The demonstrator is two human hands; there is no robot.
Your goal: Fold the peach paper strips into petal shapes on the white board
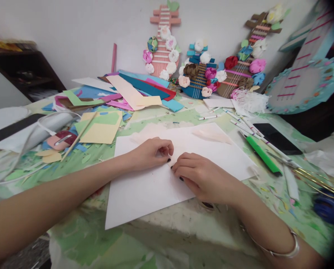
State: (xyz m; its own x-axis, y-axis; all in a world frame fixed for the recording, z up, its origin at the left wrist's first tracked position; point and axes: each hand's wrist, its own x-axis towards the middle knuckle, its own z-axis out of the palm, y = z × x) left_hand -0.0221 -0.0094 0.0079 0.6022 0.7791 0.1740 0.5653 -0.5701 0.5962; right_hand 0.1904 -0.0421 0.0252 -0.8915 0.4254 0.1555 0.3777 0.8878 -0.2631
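Green-patched, the tabletop (pixel 152 114) spreads around a white sheet (pixel 136 198), which lies beneath both hands and looks longer from side to side. Left hand (pixel 150 154) and right hand (pixel 202 175) nearly meet over it, fingers curled almost closed; whether either pinches something pale, I cannot tell. Just beyond the right hand, the nearer one, rests a pale pink scrap (pixel 211 135), its long axis running sideways, right end angled nearer the body.
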